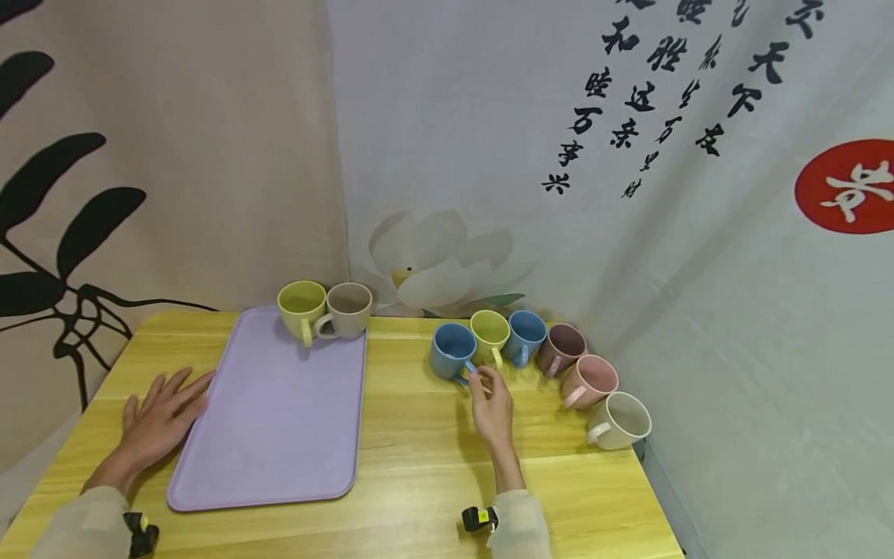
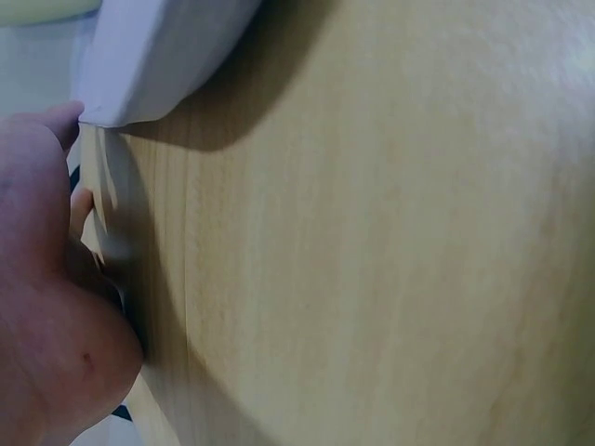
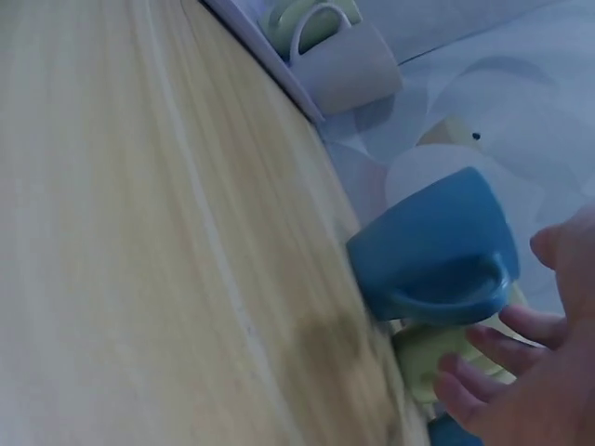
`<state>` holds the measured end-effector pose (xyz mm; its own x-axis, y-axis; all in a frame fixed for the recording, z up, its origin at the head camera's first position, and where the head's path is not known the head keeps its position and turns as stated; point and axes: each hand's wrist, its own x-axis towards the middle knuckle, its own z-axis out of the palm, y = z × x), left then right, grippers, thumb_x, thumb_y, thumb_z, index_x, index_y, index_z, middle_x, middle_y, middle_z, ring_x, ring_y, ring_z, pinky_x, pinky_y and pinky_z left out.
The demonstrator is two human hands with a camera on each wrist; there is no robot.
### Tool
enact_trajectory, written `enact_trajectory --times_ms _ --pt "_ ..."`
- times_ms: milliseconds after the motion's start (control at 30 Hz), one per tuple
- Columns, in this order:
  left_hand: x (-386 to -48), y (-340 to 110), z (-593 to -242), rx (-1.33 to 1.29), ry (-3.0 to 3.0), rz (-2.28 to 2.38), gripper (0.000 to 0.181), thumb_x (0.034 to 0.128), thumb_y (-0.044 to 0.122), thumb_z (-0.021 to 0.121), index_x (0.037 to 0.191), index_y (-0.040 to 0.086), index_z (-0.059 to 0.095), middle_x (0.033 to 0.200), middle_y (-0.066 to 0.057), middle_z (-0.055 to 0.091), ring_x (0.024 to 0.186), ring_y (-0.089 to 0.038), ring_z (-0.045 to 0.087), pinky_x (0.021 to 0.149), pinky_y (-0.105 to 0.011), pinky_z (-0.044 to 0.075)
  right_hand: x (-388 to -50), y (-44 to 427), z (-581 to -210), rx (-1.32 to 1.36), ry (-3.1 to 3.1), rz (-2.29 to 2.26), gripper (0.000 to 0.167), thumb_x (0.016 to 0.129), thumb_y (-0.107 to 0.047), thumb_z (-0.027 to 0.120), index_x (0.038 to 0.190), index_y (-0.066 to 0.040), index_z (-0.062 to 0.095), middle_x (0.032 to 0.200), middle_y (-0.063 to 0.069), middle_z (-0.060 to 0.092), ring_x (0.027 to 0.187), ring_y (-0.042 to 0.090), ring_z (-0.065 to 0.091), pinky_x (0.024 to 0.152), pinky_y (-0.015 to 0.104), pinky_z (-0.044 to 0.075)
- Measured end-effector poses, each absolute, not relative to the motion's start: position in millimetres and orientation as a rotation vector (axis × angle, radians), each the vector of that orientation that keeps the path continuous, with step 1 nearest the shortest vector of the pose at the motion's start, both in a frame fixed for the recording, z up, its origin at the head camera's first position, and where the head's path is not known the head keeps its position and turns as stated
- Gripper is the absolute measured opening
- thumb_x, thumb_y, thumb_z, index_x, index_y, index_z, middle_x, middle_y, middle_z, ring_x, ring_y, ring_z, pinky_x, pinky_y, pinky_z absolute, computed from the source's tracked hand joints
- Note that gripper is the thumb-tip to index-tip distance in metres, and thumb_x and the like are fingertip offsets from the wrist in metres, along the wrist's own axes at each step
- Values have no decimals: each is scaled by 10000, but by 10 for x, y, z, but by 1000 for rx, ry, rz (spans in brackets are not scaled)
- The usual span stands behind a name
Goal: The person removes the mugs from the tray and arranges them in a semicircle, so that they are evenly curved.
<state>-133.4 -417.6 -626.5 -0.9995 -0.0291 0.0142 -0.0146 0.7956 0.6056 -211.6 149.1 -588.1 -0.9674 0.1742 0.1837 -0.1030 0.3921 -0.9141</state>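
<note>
My right hand (image 1: 493,407) reaches to the handle of a blue mug (image 1: 450,353). In the right wrist view the fingers (image 3: 507,351) are spread beside that handle, not closed round it; whether a fingertip touches it I cannot tell. The mug stands upright on the table. On the left, my left hand (image 1: 162,415) rests on the table with fingers extended, the fingertips against the edge of a lilac tray (image 1: 279,435). At the tray's far end stand a yellow-green mug (image 1: 300,307) and a grey-beige mug (image 1: 349,310), side by side.
Behind and right of the blue mug, a curved row holds a yellow-green mug (image 1: 490,330), another blue mug (image 1: 525,334), a plum mug (image 1: 562,348), a pink mug (image 1: 592,380) and a white mug (image 1: 621,423) near the table's right edge. A printed curtain (image 1: 447,155) hangs behind the table.
</note>
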Motion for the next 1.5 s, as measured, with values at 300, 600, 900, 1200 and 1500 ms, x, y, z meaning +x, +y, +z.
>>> enact_trajectory --times_ms 300,600,900,1200,1500 --pt "-1344 -4183 -6265 39 -2959 -991 638 1236 447 375 1771 101 333 1852 -365 92 1688 -687 -141 1226 -913 -225 -1993 1410 -5663 56 -2288 1497 524 1105 -195 734 1555 33 593 1572 278 659 1493 483 609 1243 690 490" --pt "-1347 -4194 -6297 47 -2955 -995 638 1235 455 374 1777 123 322 1856 -356 92 1693 -677 -146 1225 -914 -226 -1903 1103 -5303 252 -2243 1525 604 1085 -250 748 1637 -100 557 1660 165 619 1535 493 570 1250 716 466" --pt "-1354 -4202 -6307 48 -2955 -1003 647 1233 467 381 1774 116 333 1854 -361 91 1688 -684 -152 1220 -915 -234 -1954 670 -5231 503 -2334 1643 644 1101 -290 718 1687 -150 490 1738 127 527 1608 389 512 1308 671 433" --pt "-1337 -4165 -6249 70 -2965 -1004 648 1234 462 376 1768 96 338 1849 -371 86 1681 -698 -143 1220 -919 -226 -2122 279 -5273 602 -2458 1712 673 1083 -419 712 1684 -205 496 1735 98 538 1601 345 516 1307 623 457" --pt "-1328 -4186 -6284 43 -2943 -1024 637 1234 443 401 1769 102 346 1850 -372 96 1689 -687 -140 1225 -910 -233 -2301 -30 -5408 670 -2566 1821 703 1106 -467 689 1711 -193 460 1755 103 523 1614 387 514 1328 598 450"
